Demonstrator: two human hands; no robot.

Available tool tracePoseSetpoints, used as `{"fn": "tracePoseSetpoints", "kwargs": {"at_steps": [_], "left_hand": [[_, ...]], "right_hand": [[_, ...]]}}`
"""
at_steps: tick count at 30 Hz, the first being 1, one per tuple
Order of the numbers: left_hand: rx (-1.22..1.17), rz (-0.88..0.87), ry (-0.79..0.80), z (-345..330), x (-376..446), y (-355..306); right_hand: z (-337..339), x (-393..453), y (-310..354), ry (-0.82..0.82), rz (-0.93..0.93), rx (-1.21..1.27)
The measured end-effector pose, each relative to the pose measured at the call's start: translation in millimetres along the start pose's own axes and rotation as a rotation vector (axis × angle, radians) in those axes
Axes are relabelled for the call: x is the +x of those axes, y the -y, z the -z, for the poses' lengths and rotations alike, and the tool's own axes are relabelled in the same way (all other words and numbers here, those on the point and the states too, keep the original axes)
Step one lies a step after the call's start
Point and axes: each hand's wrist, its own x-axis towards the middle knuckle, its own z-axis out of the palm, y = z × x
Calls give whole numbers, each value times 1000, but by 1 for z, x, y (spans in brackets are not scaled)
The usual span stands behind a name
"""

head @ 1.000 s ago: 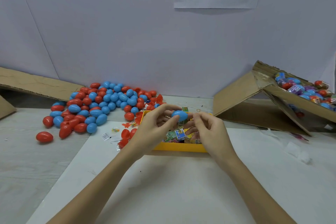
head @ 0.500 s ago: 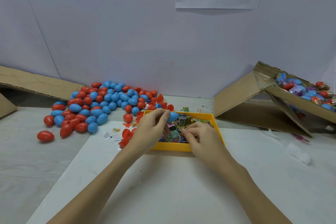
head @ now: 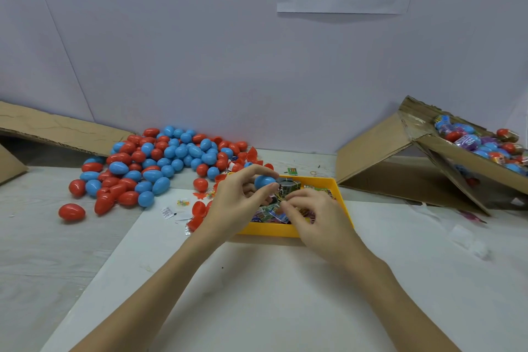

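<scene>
1. Blue egg (head: 264,181) is sitting pinched between the thumb and fingertips of your left hand (head: 240,203), just above the far left corner of the yellow tray (head: 343,203). You are holding it there so it stays close to the fillings.
2. The view is not showing whether it is a whole egg or an open half.
3. Your right hand (head: 317,217) is reaching down into the tray, its fingers curling over the small printed packets (head: 270,213). The knuckles are hiding the fingertips, so I cannot tell whether they are pinching a packet yet.
4. You are probably picking out a filling for the egg. That would explain why both hands are working close together over the tray, where anything slipping is falling back among the packets.
5. The pile of red and blue eggs (head: 160,160) is lying on the table (head: 257,294) at the far left, on your left hand's side, likely as the supply. A few red halves (head: 198,207) are lying just left of the tray.
6. The tilted cardboard box (head: 371,151) at the far right is holding wrapped eggs (head: 480,143), so finished ones are likely going that way.
</scene>
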Motion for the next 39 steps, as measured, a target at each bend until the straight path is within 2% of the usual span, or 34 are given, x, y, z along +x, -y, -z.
{"fn": "tracePoseSetpoints", "kwargs": {"at_steps": [3, 5, 10, 17, 21, 24, 33, 39], "left_hand": [[21, -32, -13, -1, 2, 1], [-7, -35, -3, -1, 3, 0], [80, -64, 47, -3, 2, 1], [89, 65, 30, -2, 4, 7], [53, 54, 95, -4, 2, 4], [24, 60, 109, -5, 1, 2], [-38, 159, 109, 0, 4, 5], [37, 173, 47, -5, 3, 10]], "right_hand": [[-7, -1, 0, 133, -39, -228], [-8, 0, -1, 119, -50, -213], [-7, 1, -5, 22, -48, -43], [3, 2, 1, -195, -74, 234], [8, 2, 7, -202, -141, 567], [7, 0, 11, -175, -171, 678], [3, 1, 10, -154, -229, 694], [-2, 0, 7, -181, -186, 518]]}}
